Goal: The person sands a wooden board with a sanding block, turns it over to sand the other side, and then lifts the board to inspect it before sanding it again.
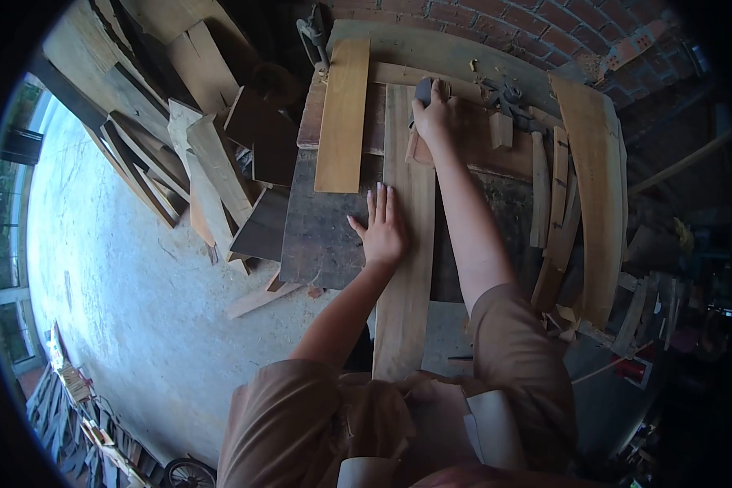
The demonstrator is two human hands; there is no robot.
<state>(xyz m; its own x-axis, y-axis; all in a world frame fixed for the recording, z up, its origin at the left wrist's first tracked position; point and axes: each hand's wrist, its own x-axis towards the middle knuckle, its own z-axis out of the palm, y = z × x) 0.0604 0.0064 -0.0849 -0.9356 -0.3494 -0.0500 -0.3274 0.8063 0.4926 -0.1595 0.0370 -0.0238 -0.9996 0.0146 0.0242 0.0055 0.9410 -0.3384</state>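
Observation:
A long pale wooden plank [409, 268] runs lengthwise from the far part of the dark workbench [321, 236] toward my body and past the bench's near edge. My left hand [382, 234] lies flat with its fingers spread, over the plank's left edge and the bench top beside it. At the plank's far end, my right hand [436, 112] is wrapped round a small dark block [423, 89], its underside hidden. A shorter yellowish board [343, 118] lies left of the plank, just beyond my left fingertips.
A hammer [538, 183] and a metal clamp-like tool [508, 98] lie on the bench's right side. A wide board [590, 195] stands along the right edge. Stacked offcuts [211, 163] lean at the left, above the concrete floor [154, 301]. A brick wall [496, 28] closes the back.

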